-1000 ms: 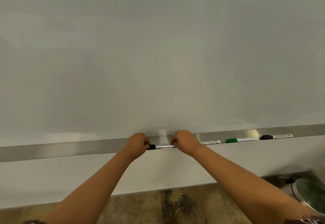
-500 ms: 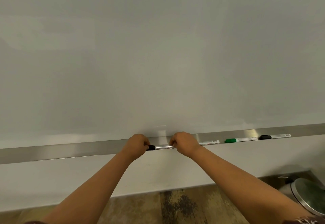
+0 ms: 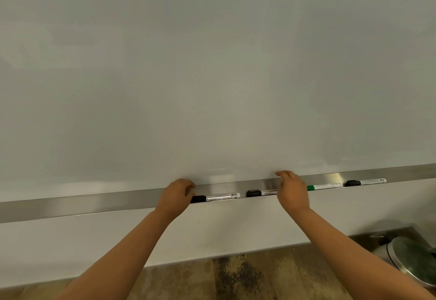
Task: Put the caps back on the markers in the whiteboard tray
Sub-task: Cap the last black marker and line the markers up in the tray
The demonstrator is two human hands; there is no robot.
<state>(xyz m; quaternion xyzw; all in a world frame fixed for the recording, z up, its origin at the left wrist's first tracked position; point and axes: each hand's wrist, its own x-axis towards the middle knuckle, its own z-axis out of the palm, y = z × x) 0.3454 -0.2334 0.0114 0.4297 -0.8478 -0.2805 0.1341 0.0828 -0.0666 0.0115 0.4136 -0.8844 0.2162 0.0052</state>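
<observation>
Several markers lie in the steel whiteboard tray (image 3: 94, 203). The leftmost is a capped black marker (image 3: 220, 197). My left hand (image 3: 175, 196) is curled at the end of its cap and hides whether the fingers still pinch it. My right hand (image 3: 292, 191) hovers with its fingers spread and holds nothing. It covers the barrel of a second black-capped marker (image 3: 253, 193). A green marker (image 3: 325, 186) lies to the right of that hand. Farther right is another black-capped marker (image 3: 365, 182).
The whiteboard (image 3: 212, 75) fills the view above the tray, and a white wall panel (image 3: 212, 231) runs below it. A round metal bin lid (image 3: 415, 259) sits on the wooden floor (image 3: 236, 281) at the lower right.
My right hand has let go of the leftmost marker and moved right and up, uncovering the second marker's black cap. The leftmost marker now lies in the tray. My left hand has barely moved.
</observation>
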